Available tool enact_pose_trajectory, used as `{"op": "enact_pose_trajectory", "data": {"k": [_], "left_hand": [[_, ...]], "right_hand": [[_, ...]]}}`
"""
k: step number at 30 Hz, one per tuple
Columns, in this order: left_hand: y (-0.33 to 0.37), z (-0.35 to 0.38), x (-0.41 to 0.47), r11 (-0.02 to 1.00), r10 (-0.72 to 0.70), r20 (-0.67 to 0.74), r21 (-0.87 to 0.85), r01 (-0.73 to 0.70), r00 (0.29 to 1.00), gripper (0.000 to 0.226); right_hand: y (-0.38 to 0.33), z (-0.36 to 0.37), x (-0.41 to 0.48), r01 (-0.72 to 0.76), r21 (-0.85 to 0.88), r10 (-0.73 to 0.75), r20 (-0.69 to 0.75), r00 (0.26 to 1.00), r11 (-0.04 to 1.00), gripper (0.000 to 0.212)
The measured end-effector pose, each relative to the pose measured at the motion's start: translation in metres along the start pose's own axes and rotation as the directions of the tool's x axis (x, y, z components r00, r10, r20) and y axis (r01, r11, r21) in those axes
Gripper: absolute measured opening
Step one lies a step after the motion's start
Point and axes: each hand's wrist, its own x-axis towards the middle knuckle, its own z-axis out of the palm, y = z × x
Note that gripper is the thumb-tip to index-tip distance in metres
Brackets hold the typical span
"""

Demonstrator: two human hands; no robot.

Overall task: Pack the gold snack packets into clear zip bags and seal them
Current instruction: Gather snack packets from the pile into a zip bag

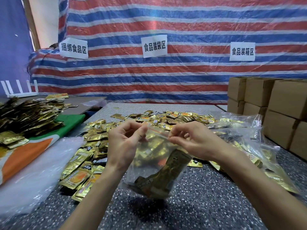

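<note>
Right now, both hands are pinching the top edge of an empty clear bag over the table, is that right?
Not empty: the head view shows gold packets inside the clear bag. The left hand and right hand do pinch its top edge over the table.

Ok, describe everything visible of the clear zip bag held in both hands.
The clear, thin plastic zip bag with a red zip strip along its top is held upright over the speckled grey table. Inside sit gold foil snack packets, one slanting at the front. The left hand and right hand pinch its top edge at either end. Whether its bottom touches the table is unclear.
</note>
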Motion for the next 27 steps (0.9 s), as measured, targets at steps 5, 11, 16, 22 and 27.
{"op": "enact_pose_trajectory", "data": {"k": [5, 11, 16, 22, 27], "left_hand": [[-0.005, -0.006, 0.000, 1.000, -0.018, -0.019, -0.014, 0.017, 1.000, 0.008], [-0.016, -0.021, 0.006, 0.997, -0.067, -0.074, -0.053, 0.063, 0.995, 0.007], [-0.024, -0.028, 0.009, 0.994, -0.089, -0.096, -0.070, 0.082, 0.991, 0.008], [-0.032, -0.036, 0.009, 0.995, -0.096, -0.113, -0.048, 0.091, 0.989, 0.019], [-0.033, -0.040, 0.009, 0.995, -0.095, -0.119, -0.044, 0.090, 0.988, 0.014]], "right_hand": [[0.008, 0.000, -0.002, -0.022, 0.002, 0.022, 0.034, 0.999, 1.000, 0.012], [0.023, 0.000, -0.006, -0.079, 0.011, 0.078, 0.058, 0.995, 0.997, 0.011], [0.030, 0.001, -0.006, -0.093, 0.026, 0.092, 0.063, 0.994, 0.995, 0.021], [0.040, 0.005, -0.007, -0.109, 0.040, 0.106, 0.059, 0.993, 0.993, 0.013], [0.047, 0.008, -0.008, -0.092, 0.084, 0.091, 0.024, 0.996, 0.992, 0.009]]}}
